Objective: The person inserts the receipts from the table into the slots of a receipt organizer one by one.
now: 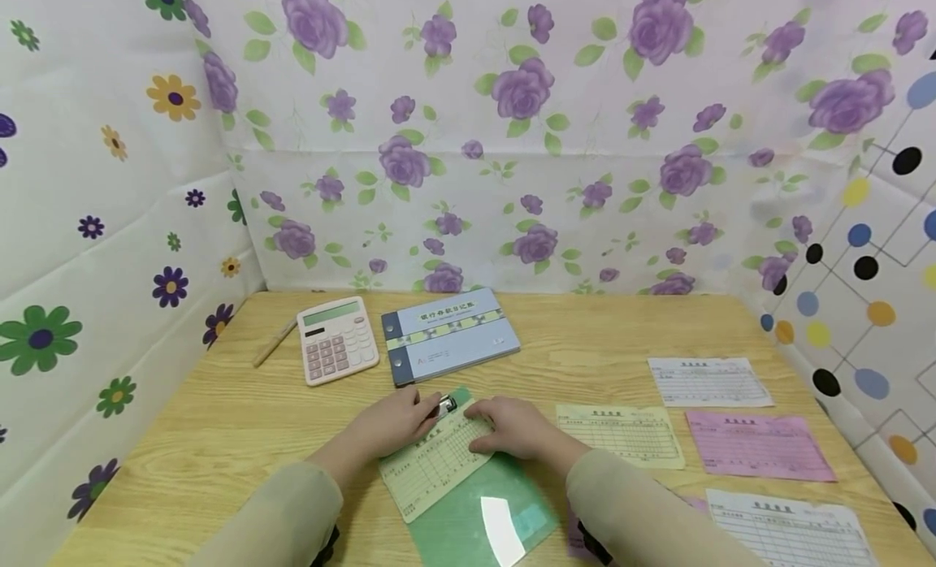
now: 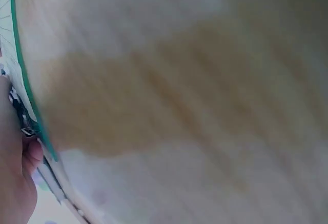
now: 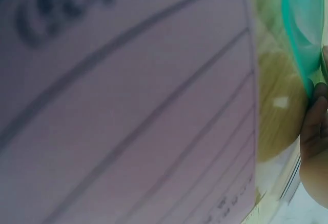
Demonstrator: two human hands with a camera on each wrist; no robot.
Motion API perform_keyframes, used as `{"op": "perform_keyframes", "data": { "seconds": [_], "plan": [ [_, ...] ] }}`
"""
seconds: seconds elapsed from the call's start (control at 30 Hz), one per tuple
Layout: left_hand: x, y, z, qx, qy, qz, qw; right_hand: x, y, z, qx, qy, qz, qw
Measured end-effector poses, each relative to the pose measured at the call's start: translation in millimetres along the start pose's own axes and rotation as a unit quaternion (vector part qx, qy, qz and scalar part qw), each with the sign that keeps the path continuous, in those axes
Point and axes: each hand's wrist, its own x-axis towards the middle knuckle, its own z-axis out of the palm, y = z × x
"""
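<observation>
A translucent green clipboard (image 1: 478, 510) lies tilted on the table, with a yellow form slip (image 1: 439, 461) under its metal clip (image 1: 447, 405). My left hand (image 1: 391, 425) grips the clipboard's top at the clip, its fingers bent over the slip's upper left. In the left wrist view, the left hand (image 2: 15, 167) shows at the far left beside the clip and the green edge. My right hand (image 1: 515, 427) pinches the slip's upper right edge between thumb and fingers. In the right wrist view, the right hand (image 3: 315, 137) is bent beside the green board edge, partly cut off.
Behind the clipboard are a blue account book (image 1: 453, 331), a pink-and-white calculator (image 1: 338, 341) and a pen (image 1: 275, 341). To the right lie a yellow slip (image 1: 621, 433), a pink slip (image 1: 760, 445) and white slips (image 1: 709, 382). Another pink slip (image 1: 578, 543) is partly under my right sleeve.
</observation>
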Motion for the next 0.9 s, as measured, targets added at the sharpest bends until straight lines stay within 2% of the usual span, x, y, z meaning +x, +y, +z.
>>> {"op": "perform_keyframes", "data": {
  "seconds": [0.07,0.23,0.57,0.9],
  "plan": [
    [2.2,1.1,-1.5,-0.007,-0.015,-0.009,0.9998,-0.9,0.0,0.1,-0.018,0.007,-0.005,0.9998],
    [5.5,1.3,-5.3,0.006,-0.039,-0.007,0.9992,-2.7,-1.8,0.6,-0.050,0.018,-0.019,0.9984],
    [6.2,0.7,-9.6,0.015,-0.033,0.027,0.9990,-2.7,-6.4,2.2,-0.061,0.023,-0.007,0.9979],
    [5.5,1.4,-11.4,0.010,-0.047,0.018,0.9987,-0.1,-8.7,3.3,-0.073,0.023,-0.002,0.9971]
  ]
}}
